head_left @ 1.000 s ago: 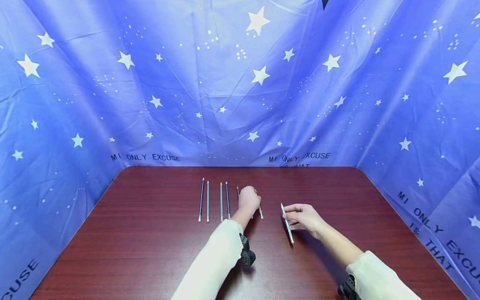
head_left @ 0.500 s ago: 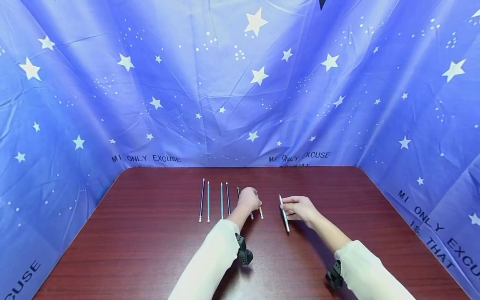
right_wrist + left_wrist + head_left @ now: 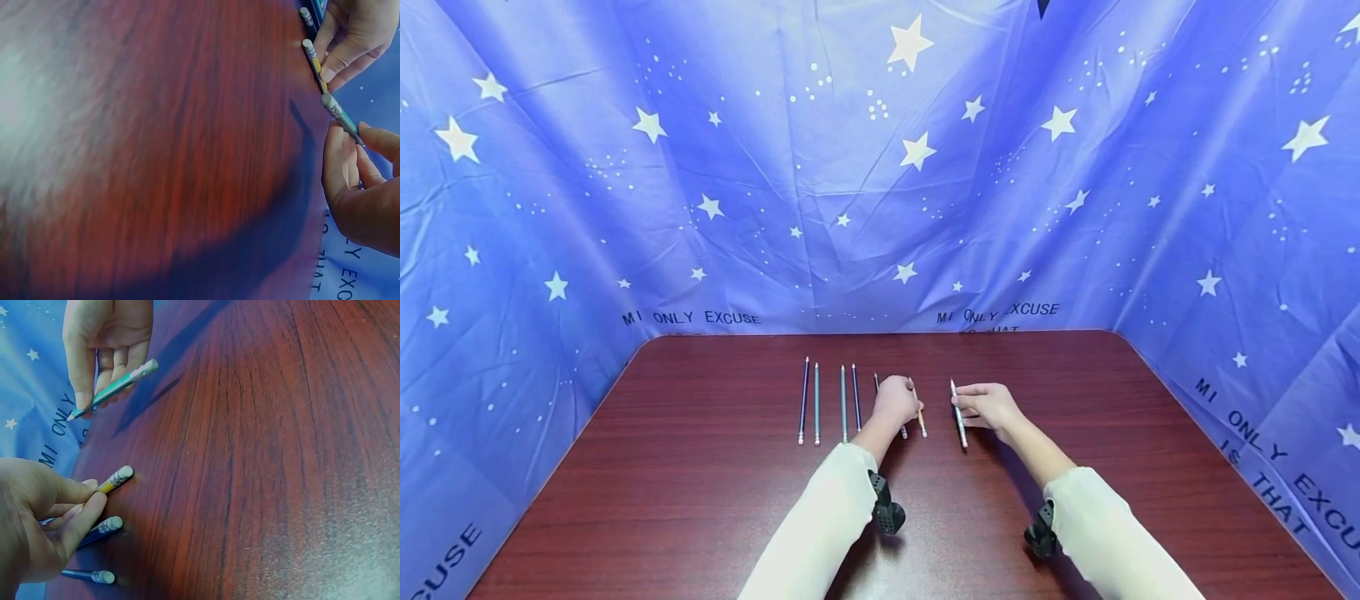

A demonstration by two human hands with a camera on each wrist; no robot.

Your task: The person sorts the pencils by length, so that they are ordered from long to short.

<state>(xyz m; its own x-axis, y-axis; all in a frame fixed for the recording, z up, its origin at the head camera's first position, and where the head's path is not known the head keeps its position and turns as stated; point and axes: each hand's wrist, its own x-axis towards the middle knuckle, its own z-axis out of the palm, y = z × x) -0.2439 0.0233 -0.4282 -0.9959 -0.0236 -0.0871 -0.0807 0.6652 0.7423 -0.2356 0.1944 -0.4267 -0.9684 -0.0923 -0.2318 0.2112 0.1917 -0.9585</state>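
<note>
My left hand [image 3: 896, 402] pinches a yellow pencil [image 3: 921, 423] between thumb and fingertips; its eraser end points toward me on the table. My right hand [image 3: 994, 408] holds a green pencil [image 3: 115, 389] by thumb and fingers, tip away from me and white eraser end nearer. In the left wrist view this pencil is raised over the table, its shadow apart from it. Just left of the yellow pencil lies a dark pencil [image 3: 102, 531], partly hidden behind my left hand.
Left of my left hand, a dark blue pencil [image 3: 803, 404] and a teal pencil [image 3: 817, 404] lie side by side. Another teal pencil [image 3: 843, 400] and dark blue pencil [image 3: 854, 396] form a second pair. A starry blue curtain [image 3: 775, 208] surrounds the brown table [image 3: 700, 500].
My right hand has moved left and away from me with the green pencil, closer to the yellow one. My left hand stays nearly in place on the yellow pencil.
</note>
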